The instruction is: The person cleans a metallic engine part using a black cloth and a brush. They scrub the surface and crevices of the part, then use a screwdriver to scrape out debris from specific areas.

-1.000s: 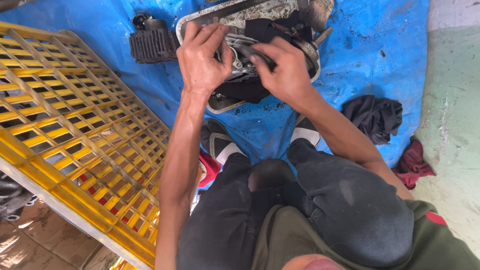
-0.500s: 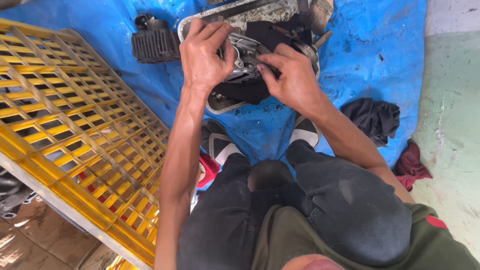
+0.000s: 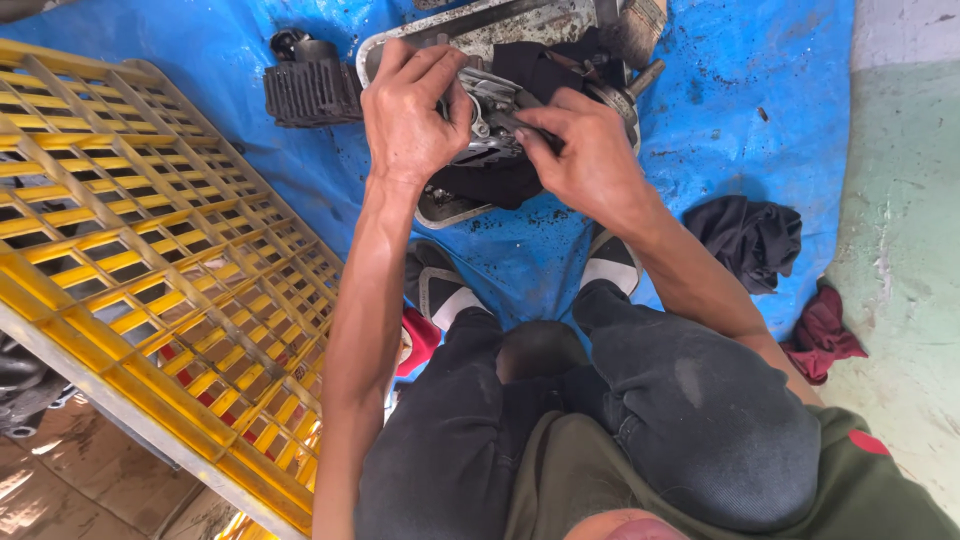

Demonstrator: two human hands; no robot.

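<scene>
No pkgs, labels, signs or screens in view.
Nothing of that kind on the ground, in the hands or near them.
</scene>
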